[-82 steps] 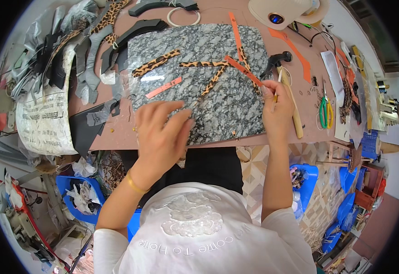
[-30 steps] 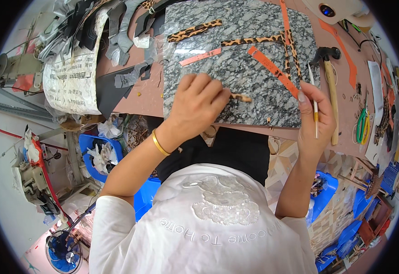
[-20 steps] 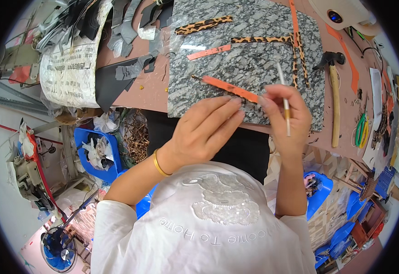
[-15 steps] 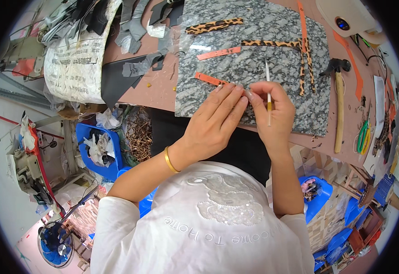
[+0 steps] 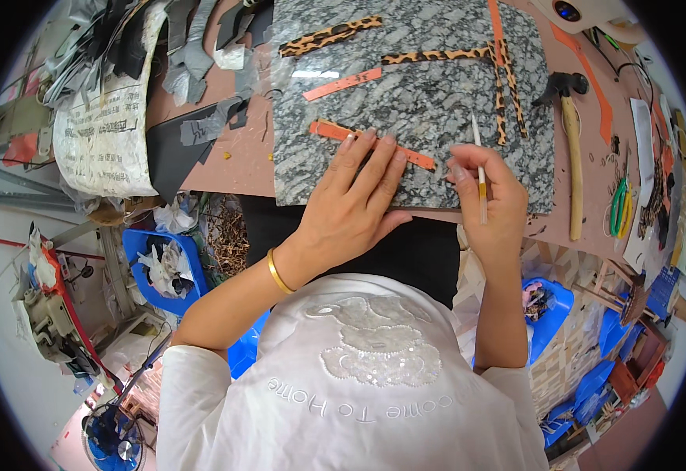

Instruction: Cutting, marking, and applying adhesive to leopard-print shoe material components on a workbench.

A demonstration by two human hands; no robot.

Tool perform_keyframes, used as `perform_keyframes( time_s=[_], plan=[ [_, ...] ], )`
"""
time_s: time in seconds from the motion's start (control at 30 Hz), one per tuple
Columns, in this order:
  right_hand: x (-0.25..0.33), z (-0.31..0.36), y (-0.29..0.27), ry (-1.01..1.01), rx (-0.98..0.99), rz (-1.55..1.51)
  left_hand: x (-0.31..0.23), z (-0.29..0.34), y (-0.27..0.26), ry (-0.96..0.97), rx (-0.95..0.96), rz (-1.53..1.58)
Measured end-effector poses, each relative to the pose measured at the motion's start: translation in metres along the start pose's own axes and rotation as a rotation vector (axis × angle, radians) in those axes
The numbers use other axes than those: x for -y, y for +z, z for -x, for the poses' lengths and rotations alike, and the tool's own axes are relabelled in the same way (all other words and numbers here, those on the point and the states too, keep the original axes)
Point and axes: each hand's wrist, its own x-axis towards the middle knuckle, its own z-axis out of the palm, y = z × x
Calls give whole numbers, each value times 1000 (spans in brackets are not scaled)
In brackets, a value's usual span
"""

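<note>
My left hand (image 5: 343,200) lies with stretched fingers on an orange strip (image 5: 417,159) near the front of a grey speckled stone slab (image 5: 445,94). A leopard-print edge shows along that strip, partly hidden by my fingertips. Just right of the strip's end, my right hand (image 5: 498,192) is curled round a slim pen-like tool (image 5: 476,133), its pale pointed tip facing away from me. Farther off lie another short orange strip (image 5: 343,84) and leopard-print strips (image 5: 331,37), (image 5: 437,57). At the right, two leopard-print strips (image 5: 501,102) hang down beside a long orange strip (image 5: 495,20).
A hammer (image 5: 571,157) lies right of the slab, with green- and yellow-handled tools (image 5: 620,208) beyond it. Dark scraps (image 5: 174,149) and a white printed sack (image 5: 107,141) cover the table's left. A blue bin (image 5: 192,271) stands below the table edge.
My hands have moved apart: the right has left the strip and shifted right with the pen-like tool. My left fingers have spread, baring the strip's right end. The whole view has shifted slightly.
</note>
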Motion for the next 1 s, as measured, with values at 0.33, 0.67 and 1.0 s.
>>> perform_keyframes(
  time_s=[0.33, 0.67, 1.0],
  plan=[
    [-1, 2, 1, 9, -50, -20, 3, -5, 2, 67, -21, 32],
    [-3, 3, -3, 53, -140, -206, 3, -7, 4, 51, -12, 29],
    [2, -8, 9, -277, 0, 88, 10, -5, 8, 86, -90, 7]
  ],
)
